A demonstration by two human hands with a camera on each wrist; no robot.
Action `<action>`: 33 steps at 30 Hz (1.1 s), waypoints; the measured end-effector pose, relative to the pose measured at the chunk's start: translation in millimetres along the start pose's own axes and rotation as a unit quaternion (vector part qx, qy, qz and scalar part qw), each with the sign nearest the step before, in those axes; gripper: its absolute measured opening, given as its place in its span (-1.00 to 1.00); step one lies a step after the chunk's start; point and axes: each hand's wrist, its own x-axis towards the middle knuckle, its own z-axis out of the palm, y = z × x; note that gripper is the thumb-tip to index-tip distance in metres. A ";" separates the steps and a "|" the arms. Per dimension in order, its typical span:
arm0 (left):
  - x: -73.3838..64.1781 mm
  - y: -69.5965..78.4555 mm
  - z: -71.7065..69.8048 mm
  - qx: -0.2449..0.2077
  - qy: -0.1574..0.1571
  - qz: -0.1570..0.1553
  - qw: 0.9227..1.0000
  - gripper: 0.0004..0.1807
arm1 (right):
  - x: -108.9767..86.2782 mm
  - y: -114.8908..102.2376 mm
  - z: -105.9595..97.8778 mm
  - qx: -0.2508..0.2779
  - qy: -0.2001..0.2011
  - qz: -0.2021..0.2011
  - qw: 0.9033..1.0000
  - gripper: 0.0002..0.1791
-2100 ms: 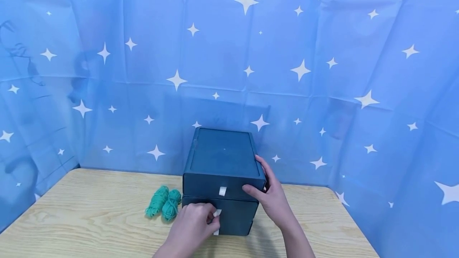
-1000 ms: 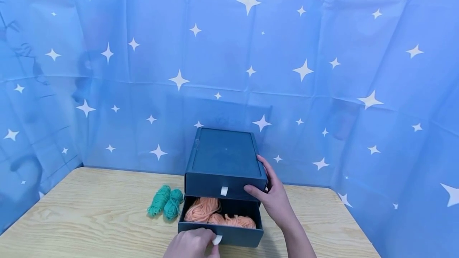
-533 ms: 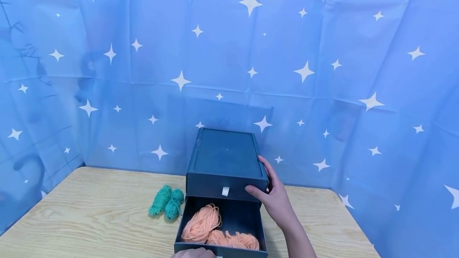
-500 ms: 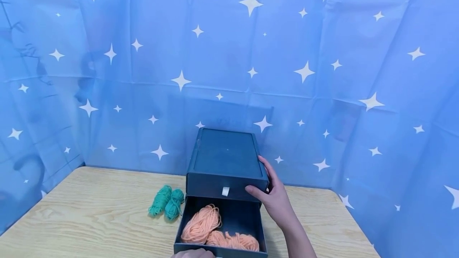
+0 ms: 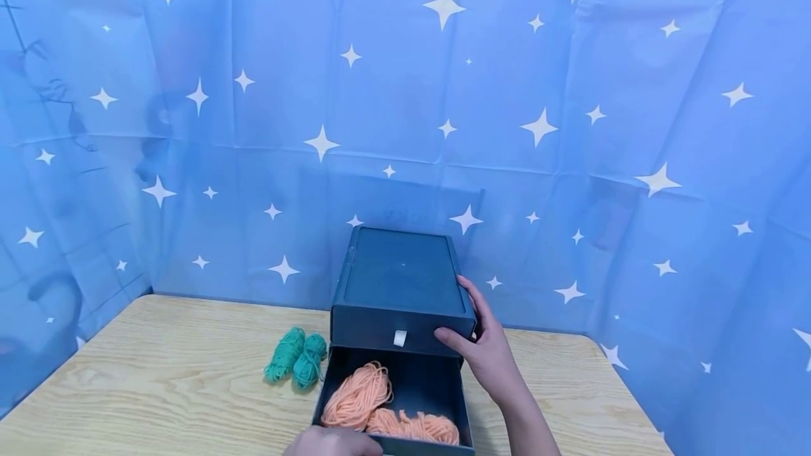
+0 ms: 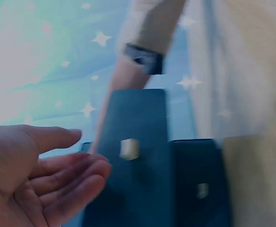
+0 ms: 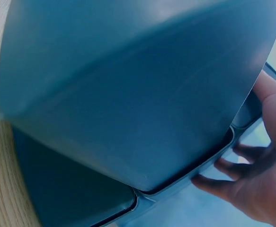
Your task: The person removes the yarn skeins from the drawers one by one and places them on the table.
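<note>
A dark teal two-drawer box (image 5: 402, 269) stands on the table, its lower drawer (image 5: 426, 382) pulled far out. Inside that drawer lie a peach yarn skein (image 5: 357, 396) at the left and more peach yarn (image 5: 421, 428) along the front. My right hand (image 5: 484, 357) holds the upper part's right front corner, thumb on the front face, fingers along the side. At the bottom edge, my left hand (image 5: 332, 442) is beside the drawer's front left. In the left wrist view its loosely bent fingers (image 6: 81, 189) stand apart from the drawer's white pull tab (image 6: 129, 149).
Two green yarn skeins (image 5: 296, 357) lie on the wooden table (image 5: 165, 371), left of the box. The closed upper drawer carries a white tab (image 5: 400, 338). A blue curtain (image 5: 405, 90) with white stars hangs behind and at both sides.
My left hand pinched the lower tab and drew the drawer out toward me, exposing the peach yarn. It has now let go of the tab. The right hand stays on the box.
</note>
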 end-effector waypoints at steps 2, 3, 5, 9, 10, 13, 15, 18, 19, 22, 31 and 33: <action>-1.2 3.8 -13.0 -0.026 0.036 0.025 0.999 -0.85 | 0.6 1.3 1.0 0.009 0.000 -0.004 1.000 -0.17; -0.1 6.2 -18.1 -0.021 0.054 0.029 0.998 -0.84 | 0.7 1.9 1.5 0.012 0.000 -0.006 1.000 -0.17; 4.2 10.0 -26.4 -0.019 0.090 0.040 0.995 -0.85 | 1.1 2.8 1.3 0.016 -0.001 -0.008 1.000 -0.16; 17.3 15.0 -41.9 -0.022 0.079 -0.014 0.997 -0.94 | 0.7 3.9 0.8 0.028 -0.001 -0.006 1.000 -0.15; 21.1 15.4 -44.6 -0.025 0.076 -0.022 0.997 -0.95 | 0.5 4.2 0.7 0.034 -0.003 -0.004 0.999 -0.15; 31.9 17.1 -50.4 -0.037 0.059 -0.058 0.996 -0.95 | -0.2 4.2 0.8 0.037 -0.003 -0.006 0.999 -0.14; 38.0 17.6 -51.9 -0.033 0.054 -0.080 0.995 -0.96 | -0.4 3.9 1.2 0.040 -0.007 -0.005 0.999 -0.14; 45.7 15.7 -50.6 -0.013 0.043 -0.114 0.993 -0.94 | -0.1 3.1 1.6 0.044 -0.010 -0.005 0.999 -0.13; 47.5 14.1 -49.4 -0.006 0.038 -0.122 0.992 -0.92 | 0.1 3.0 2.0 0.045 -0.009 -0.005 0.999 -0.13; 52.5 7.2 -44.7 0.009 0.019 -0.144 0.989 -0.89 | 0.9 2.8 2.8 0.042 -0.005 -0.005 0.999 -0.14; 56.6 -7.1 -27.5 0.056 -0.005 -0.108 0.993 -0.90 | 1.1 2.6 3.5 0.033 -0.004 -0.007 0.999 -0.16; 56.2 -7.1 -24.8 0.058 -0.001 -0.103 0.993 -0.73 | 1.5 2.8 3.4 0.040 -0.006 -0.007 0.999 -0.15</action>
